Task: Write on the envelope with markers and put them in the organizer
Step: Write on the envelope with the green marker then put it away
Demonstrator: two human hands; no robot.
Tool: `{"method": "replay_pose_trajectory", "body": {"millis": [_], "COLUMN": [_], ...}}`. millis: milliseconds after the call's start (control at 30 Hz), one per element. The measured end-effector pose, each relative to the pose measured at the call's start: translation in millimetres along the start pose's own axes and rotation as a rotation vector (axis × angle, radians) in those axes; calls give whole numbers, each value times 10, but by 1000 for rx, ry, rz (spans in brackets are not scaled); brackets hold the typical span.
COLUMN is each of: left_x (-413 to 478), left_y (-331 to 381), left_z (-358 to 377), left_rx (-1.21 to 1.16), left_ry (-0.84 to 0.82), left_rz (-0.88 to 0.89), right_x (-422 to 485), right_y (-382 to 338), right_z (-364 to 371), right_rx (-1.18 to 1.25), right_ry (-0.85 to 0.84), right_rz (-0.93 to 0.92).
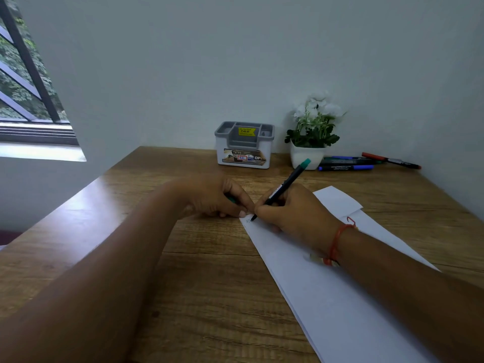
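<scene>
Two hands: right hand (296,213) pinches black green-ended marker (284,187) onto white paper envelope (314,297); left hand (209,195), clutching green cap (231,199), steadies its far corner.

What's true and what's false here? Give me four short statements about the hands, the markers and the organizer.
The right hand grips a green marker with its tip on the envelope. True.
The organizer stands right of the flower pot. False: it stands left of it.
The spare markers lie inside the organizer. False: they lie on the table, right of the pot.
The left hand holds a green cap at the envelope's corner. True.
</scene>
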State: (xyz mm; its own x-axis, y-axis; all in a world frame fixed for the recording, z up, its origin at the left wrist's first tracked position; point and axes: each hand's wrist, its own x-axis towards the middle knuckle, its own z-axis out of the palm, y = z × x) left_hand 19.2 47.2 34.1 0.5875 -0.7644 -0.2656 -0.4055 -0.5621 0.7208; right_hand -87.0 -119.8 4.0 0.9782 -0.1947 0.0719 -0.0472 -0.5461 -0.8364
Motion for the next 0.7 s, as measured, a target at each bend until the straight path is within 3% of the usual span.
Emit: {"method": "replay_pose_trajectory", "body": {"millis": [700], "left_x": [27], "left_y": [-47], "left_z": [-5], "left_rx": [5], "left_ry": [5], "left_rz": [3], "right_x": [-49], "right_y": [-15], "right_z": [-70], "right_rx": [39], "right_ry": [-2], "right_rz": [-4]}}
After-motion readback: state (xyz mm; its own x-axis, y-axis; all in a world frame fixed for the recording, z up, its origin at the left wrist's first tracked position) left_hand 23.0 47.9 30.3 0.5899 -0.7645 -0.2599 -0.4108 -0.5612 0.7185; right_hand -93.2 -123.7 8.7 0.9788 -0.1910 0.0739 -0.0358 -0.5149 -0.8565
